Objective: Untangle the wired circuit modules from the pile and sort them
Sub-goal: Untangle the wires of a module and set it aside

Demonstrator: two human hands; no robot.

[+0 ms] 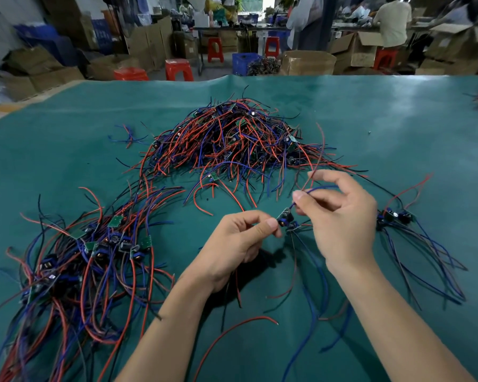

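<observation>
From the head view I see my left hand [232, 244] pinching a small circuit module [285, 219] above the near-centre of the green bench [66, 150], its long axis tilted up toward the far right. My right hand [340, 216] pinches its blue wire [319, 188]; the tangled pile [232, 139] lies beyond, and I can read no writing.

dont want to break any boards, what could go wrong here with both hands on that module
1. The right hand pinches the blue wire close to the module that the left hand grips; pulling hard could strain the wire's joint.
2. Its loose wires hang over the green mat near the small group of modules on the right and may snag them.
</observation>
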